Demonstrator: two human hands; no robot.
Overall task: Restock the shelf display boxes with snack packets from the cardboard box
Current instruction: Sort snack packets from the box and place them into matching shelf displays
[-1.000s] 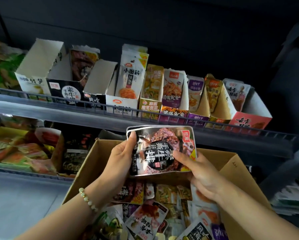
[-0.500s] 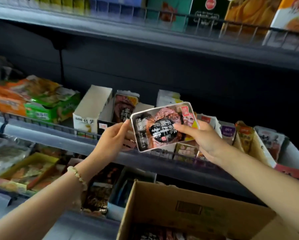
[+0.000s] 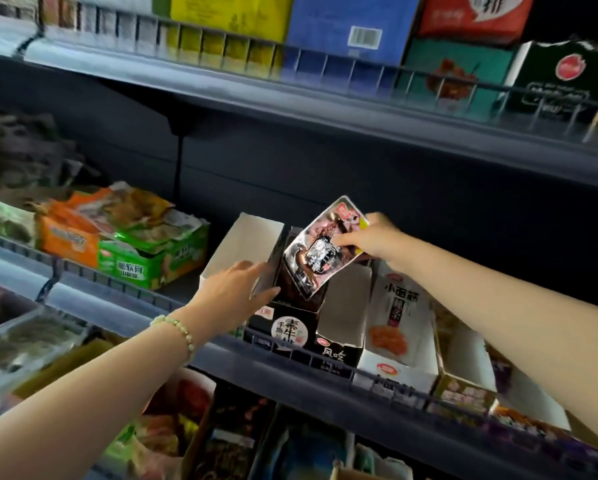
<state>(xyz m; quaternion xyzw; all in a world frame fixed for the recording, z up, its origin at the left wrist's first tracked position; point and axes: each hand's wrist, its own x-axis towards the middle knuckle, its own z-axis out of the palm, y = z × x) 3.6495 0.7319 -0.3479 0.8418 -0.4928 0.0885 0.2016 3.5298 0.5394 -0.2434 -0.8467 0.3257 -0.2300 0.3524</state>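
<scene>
My right hand (image 3: 377,242) pinches a dark, glossy snack packet (image 3: 320,251) by its upper right edge and holds it tilted over the open top of a black display box (image 3: 287,329) on the middle shelf. The packet's lower end dips into that box. With its fingers extended, my left hand (image 3: 236,287) rests against the box's left wall. The cardboard box is out of view.
A white display box (image 3: 236,244) stands left of the black one; a second black-and-white box (image 3: 342,320) and a white noodle-snack box (image 3: 399,327) stand to its right. Orange and green packs (image 3: 127,247) lie further left. A wire rail (image 3: 325,362) edges the shelf. More cartons fill the upper shelf.
The view has lifted off the cardboard box to the shelf. My left hand let go of the packet and moved to the black box. My right hand carried the packet up and tilted it into that box.
</scene>
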